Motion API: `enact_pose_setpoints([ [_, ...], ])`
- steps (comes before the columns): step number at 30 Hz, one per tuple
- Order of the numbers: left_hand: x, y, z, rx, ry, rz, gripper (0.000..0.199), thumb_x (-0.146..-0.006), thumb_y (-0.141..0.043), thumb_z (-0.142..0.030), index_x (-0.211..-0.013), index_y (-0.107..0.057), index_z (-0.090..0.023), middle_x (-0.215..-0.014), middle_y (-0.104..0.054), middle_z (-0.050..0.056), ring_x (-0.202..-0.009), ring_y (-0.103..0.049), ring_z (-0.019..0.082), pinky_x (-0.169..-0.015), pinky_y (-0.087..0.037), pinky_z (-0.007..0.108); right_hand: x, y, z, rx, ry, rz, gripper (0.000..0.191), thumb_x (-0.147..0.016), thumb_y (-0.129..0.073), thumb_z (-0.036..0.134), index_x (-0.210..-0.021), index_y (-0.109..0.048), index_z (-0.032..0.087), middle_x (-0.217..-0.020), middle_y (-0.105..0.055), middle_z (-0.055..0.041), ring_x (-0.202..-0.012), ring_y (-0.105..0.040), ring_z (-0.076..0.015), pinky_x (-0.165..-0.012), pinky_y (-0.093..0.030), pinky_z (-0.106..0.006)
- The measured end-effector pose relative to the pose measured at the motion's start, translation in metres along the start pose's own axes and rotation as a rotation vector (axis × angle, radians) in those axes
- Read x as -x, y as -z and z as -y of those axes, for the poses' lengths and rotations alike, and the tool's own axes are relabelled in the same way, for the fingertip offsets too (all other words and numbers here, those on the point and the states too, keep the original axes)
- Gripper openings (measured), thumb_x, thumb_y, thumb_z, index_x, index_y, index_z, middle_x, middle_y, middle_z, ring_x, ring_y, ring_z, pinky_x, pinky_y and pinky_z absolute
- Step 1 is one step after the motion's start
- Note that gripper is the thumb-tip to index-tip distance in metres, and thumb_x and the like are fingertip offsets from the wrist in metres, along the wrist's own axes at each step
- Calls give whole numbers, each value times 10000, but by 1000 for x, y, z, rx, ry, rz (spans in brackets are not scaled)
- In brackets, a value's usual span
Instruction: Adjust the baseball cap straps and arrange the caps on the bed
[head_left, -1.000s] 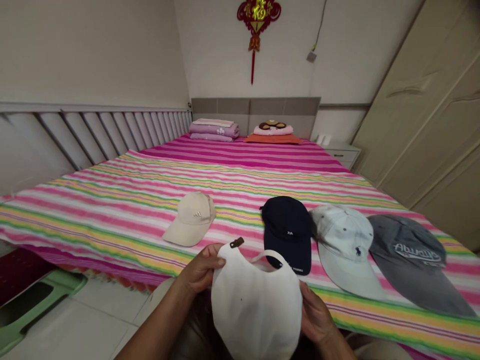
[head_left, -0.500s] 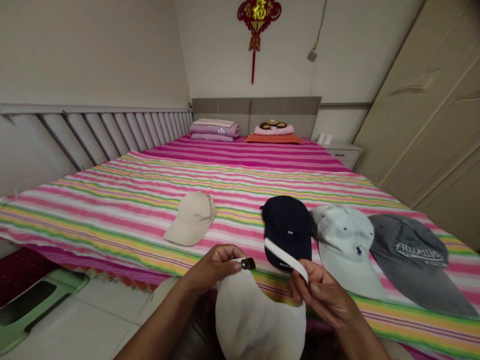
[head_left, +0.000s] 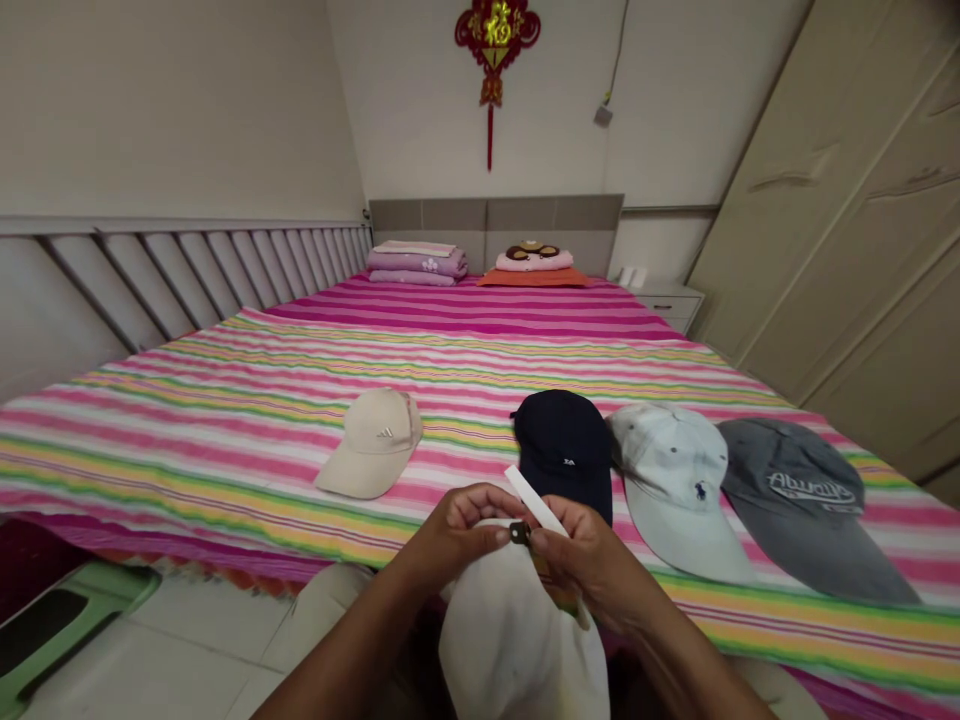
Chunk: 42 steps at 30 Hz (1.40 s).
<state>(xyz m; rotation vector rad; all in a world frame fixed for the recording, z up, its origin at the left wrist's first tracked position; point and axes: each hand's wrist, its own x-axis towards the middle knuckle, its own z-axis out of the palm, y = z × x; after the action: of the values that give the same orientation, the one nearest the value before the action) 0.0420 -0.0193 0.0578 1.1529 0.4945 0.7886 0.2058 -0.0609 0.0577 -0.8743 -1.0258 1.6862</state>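
Observation:
A white baseball cap (head_left: 517, 640) is held low in front of me, its back opening facing up. My left hand (head_left: 463, 525) pinches the cap's edge beside a dark metal buckle (head_left: 519, 533). My right hand (head_left: 581, 550) grips the white strap (head_left: 534, 498), whose free end points up and to the left; its fingertips are close to the buckle. Whether the strap passes through the buckle I cannot tell. Just beyond my hands lies a navy cap (head_left: 562, 440), its brim partly hidden by my right hand.
On the striped bedspread (head_left: 225, 400) lie a beige cap (head_left: 375, 440) to the left, and a pale cap (head_left: 675, 480) and a grey cap (head_left: 810, 500) to the right. Folded bedding (head_left: 420, 262) sits by the headboard. A green stool (head_left: 97, 610) stands on the floor at left.
My right hand has moved left with the strap, bringing it up to the buckle and my left hand. The cap's opening has narrowed. The view has shifted slightly.

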Motion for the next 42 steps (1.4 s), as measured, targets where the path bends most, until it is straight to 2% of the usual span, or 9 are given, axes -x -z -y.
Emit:
enact_pose_setpoints([
  [4,1,-4,0,-32,7,-2,218,-668,-671,-223,-857,-580,-162,-804,-641,47,-710,-585,130,-642,-415,230,-1,-6,-1,-21,-17,-32,400,-560,-747,396,-755,-485,165,-514,-421,73,-402,-307,-43,-413,-245,-197],
  [8,4,-9,0,-237,-59,-18,256,-633,-688,-195,-862,-576,-164,-817,-623,35,-749,-568,143,-655,-410,230,0,-6,-3,-15,-8,-64,373,-581,-730,404,-746,-498,163,-483,-415,79,-388,-295,-42,-407,-234,-196],
  [13,5,-15,3,-419,-145,-197,221,-582,-720,-187,-770,-606,-160,-755,-645,26,-712,-572,152,-661,-416,243,2,-6,-4,35,5,-70,337,-638,-679,440,-692,-485,169,-400,-382,94,-337,-235,-32,-353,-138,-181],
  [16,5,-15,6,-306,-138,-230,201,-574,-725,-181,-743,-619,-153,-733,-660,32,-700,-583,156,-665,-420,253,4,-6,-1,33,48,-115,356,-700,-601,486,-616,-474,164,-370,-368,90,-319,-207,-26,-351,-132,-184],
  [19,5,-11,8,-70,-63,-228,225,-553,-741,-181,-735,-615,-144,-726,-671,38,-675,-593,147,-643,-425,249,7,-3,4,24,71,-190,353,-714,-588,473,-596,-505,151,-351,-381,79,-312,-239,-27,-364,-148,-182],
  [22,5,-8,12,135,-16,-221,256,-530,-756,-190,-731,-606,-137,-725,-680,50,-647,-598,139,-613,-432,241,10,1,10,31,18,-208,316,-652,-658,420,-580,-509,151,-342,-407,74,-304,-256,-27,-354,-137,-181],
  [26,6,-8,17,306,26,-202,305,-506,-769,-187,-752,-595,-139,-708,-682,54,-568,-584,114,-534,-422,210,12,4,14,86,-35,-206,307,-610,-681,388,-547,-478,167,-308,-324,110,-284,-167,-15,-334,-66,-189],
  [36,6,-12,17,347,-17,-204,265,-488,-770,-137,-693,-602,-138,-601,-627,-15,-499,-550,71,-495,-408,173,12,1,14,87,-54,-220,281,-586,-669,322,-492,-447,178,-298,-287,118,-278,-151,-13,-325,-42,-194],
  [42,8,-10,19,310,-12,-170,259,-508,-764,-147,-712,-604,-142,-624,-628,-6,-527,-558,87,-526,-418,200,11,0,13,97,-44,-194,275,-579,-667,323,-494,-451,176,-301,-297,116,-284,-153,-14,-326,-58,-189],
])
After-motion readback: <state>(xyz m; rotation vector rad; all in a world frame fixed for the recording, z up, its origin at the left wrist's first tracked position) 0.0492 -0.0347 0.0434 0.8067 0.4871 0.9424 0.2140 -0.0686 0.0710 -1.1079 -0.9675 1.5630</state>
